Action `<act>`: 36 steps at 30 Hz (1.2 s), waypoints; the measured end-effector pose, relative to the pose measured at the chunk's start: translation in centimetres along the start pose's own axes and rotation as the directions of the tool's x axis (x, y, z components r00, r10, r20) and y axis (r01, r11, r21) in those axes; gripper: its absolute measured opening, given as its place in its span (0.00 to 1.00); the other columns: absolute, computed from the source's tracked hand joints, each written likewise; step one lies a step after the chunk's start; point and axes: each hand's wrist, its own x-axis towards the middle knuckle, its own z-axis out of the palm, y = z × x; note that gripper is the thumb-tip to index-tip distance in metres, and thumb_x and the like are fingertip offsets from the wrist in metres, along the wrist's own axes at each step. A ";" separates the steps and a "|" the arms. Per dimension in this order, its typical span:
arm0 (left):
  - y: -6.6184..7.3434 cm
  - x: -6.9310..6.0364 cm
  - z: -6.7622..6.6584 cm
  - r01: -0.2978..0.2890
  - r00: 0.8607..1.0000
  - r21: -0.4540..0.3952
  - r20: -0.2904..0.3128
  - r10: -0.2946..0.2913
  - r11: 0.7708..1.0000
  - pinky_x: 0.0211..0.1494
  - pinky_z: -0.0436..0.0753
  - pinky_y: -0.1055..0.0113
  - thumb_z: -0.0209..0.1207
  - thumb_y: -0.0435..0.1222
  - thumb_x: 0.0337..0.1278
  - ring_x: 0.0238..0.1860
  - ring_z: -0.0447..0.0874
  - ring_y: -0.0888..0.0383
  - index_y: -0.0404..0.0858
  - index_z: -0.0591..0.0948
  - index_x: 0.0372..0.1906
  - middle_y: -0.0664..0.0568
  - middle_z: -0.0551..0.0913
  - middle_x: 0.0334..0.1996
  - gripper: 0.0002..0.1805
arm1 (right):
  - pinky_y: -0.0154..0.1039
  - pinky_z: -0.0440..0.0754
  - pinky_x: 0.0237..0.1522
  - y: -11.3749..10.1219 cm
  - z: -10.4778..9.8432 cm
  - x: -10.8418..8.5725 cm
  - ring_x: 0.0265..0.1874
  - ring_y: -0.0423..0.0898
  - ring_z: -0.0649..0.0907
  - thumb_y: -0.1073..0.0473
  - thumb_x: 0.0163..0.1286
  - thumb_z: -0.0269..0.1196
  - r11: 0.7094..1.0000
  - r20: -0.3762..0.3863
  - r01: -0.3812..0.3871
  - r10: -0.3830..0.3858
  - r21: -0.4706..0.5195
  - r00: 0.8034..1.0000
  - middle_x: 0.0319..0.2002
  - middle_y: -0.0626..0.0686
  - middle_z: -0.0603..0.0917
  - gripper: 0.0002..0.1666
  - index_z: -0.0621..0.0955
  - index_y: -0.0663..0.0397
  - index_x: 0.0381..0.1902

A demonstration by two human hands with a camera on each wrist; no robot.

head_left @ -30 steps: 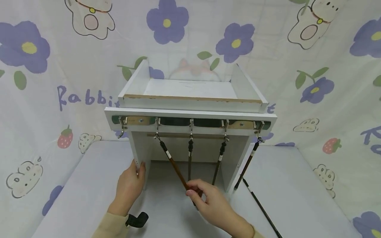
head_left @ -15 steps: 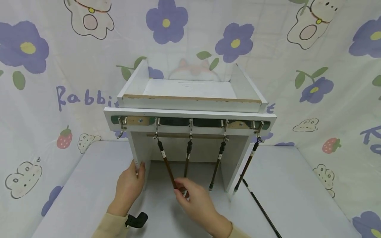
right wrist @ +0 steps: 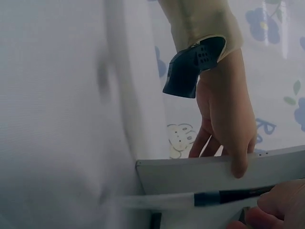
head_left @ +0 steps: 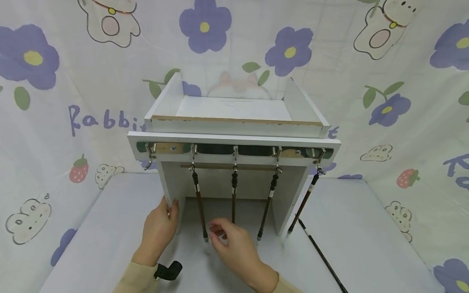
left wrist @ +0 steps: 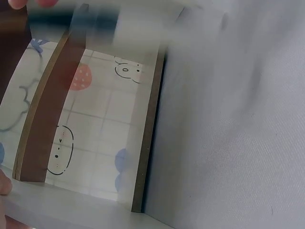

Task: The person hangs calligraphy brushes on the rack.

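My left hand [head_left: 159, 224] grips the left side panel [head_left: 170, 187] of a white wooden stand, thumb on one face and fingers on the other. My right hand [head_left: 236, 248], fingers loosely bent, is just right of the lower end of a calligraphy brush [head_left: 199, 207] and holds nothing. That brush hangs by its loop from the second hook from the left. In the right wrist view its pale tip and dark collar [right wrist: 207, 199] are blurred. More brushes hang from the hooks to the right, including a middle brush [head_left: 234, 199], partly hidden by my right hand, and a rightmost brush [head_left: 303, 205].
The leftmost hook [head_left: 149, 156] bears nothing. Another brush [head_left: 324, 254] lies on the white tabletop [head_left: 366, 228] right of the stand. Above the hook rail [head_left: 234, 150] is an open tray top [head_left: 234, 108]. A patterned cloth [head_left: 344, 93] hangs behind.
My right hand has moved left with the brush, then let it go. The brush has swung from a slant to hang nearly straight down. My left hand has stayed on the panel.
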 end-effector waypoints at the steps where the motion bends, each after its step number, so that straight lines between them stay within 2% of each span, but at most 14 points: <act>1: 0.0 0.0 0.0 0.001 1.000 0.000 0.000 -0.001 1.000 0.32 0.80 0.46 0.46 0.44 0.73 0.36 0.85 0.39 0.33 0.74 0.53 0.33 0.84 0.40 0.18 | 0.35 0.81 0.36 0.0 -0.1 -0.1 0.36 0.35 0.83 0.62 0.66 0.65 1.000 0.001 0.003 -0.003 0.002 1.000 0.37 0.43 0.85 0.10 0.80 0.51 0.45; 8: 0.0 0.0 -0.1 0.008 1.000 0.003 0.012 -0.008 1.000 0.32 0.80 0.47 0.46 0.44 0.73 0.36 0.85 0.39 0.33 0.73 0.54 0.32 0.84 0.42 0.19 | 0.36 0.81 0.37 0.1 -0.8 -0.7 0.36 0.33 0.82 0.60 0.66 0.65 0.999 0.018 -0.010 0.009 0.032 1.000 0.38 0.44 0.85 0.11 0.80 0.49 0.46; 12: 0.0 0.0 0.0 0.007 1.000 0.004 0.016 -0.007 1.000 0.33 0.80 0.46 0.47 0.44 0.73 0.38 0.85 0.38 0.33 0.73 0.55 0.31 0.83 0.43 0.19 | 0.36 0.80 0.36 0.2 -2.1 -1.1 0.36 0.33 0.81 0.59 0.66 0.66 0.999 0.014 -0.012 0.011 0.049 1.000 0.39 0.42 0.84 0.13 0.80 0.46 0.47; 17: -0.1 0.0 0.0 0.005 1.000 -0.003 0.016 -0.005 1.000 0.34 0.80 0.45 0.46 0.44 0.74 0.38 0.85 0.38 0.33 0.72 0.57 0.31 0.83 0.44 0.20 | 0.36 0.79 0.37 0.7 -4.1 -2.1 0.37 0.34 0.81 0.57 0.65 0.68 0.996 0.028 -0.070 0.069 0.050 0.997 0.40 0.37 0.83 0.14 0.80 0.40 0.47; 22: -0.2 0.0 0.1 0.005 1.000 -0.010 0.020 -0.005 1.000 0.35 0.80 0.46 0.44 0.46 0.74 0.39 0.85 0.38 0.33 0.72 0.58 0.31 0.83 0.45 0.22 | 0.34 0.78 0.34 2.3 -6.0 -3.5 0.36 0.35 0.82 0.57 0.62 0.70 0.993 0.015 -0.116 0.116 -0.008 0.993 0.38 0.36 0.84 0.16 0.80 0.36 0.46; 29: -0.2 -0.1 0.1 0.007 1.000 -0.002 0.016 -0.007 1.000 0.33 0.80 0.47 0.46 0.45 0.74 0.37 0.85 0.39 0.33 0.73 0.55 0.32 0.83 0.42 0.20 | 0.33 0.77 0.32 5.4 -8.2 -5.5 0.34 0.34 0.82 0.61 0.58 0.73 0.990 -0.059 -0.118 0.114 -0.082 0.992 0.36 0.38 0.84 0.18 0.81 0.41 0.45; 36: -0.3 0.0 0.1 0.000 1.000 0.003 0.008 0.000 1.000 0.31 0.79 0.48 0.46 0.45 0.73 0.36 0.85 0.39 0.33 0.73 0.54 0.33 0.84 0.42 0.19 | 0.37 0.79 0.34 7.7 -10.5 -6.8 0.34 0.35 0.82 0.57 0.57 0.73 0.957 -0.095 -0.197 0.180 -0.214 0.979 0.36 0.36 0.84 0.17 0.81 0.43 0.43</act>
